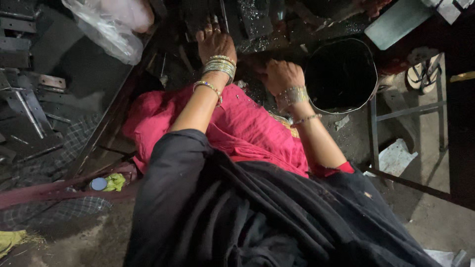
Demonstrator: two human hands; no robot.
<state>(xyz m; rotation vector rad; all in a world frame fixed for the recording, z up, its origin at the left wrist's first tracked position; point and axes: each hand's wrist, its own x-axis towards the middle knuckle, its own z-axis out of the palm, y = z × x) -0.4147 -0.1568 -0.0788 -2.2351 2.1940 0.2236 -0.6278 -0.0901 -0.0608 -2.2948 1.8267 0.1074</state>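
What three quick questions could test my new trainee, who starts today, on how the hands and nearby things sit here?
1. True or false: the left hand reaches farther forward than the right hand.
2. What stands right of the right hand? A) black bucket B) glass jar
3. What colour is the cloth beneath the forearms?

Key: 1 true; 2 A; 3 pink.
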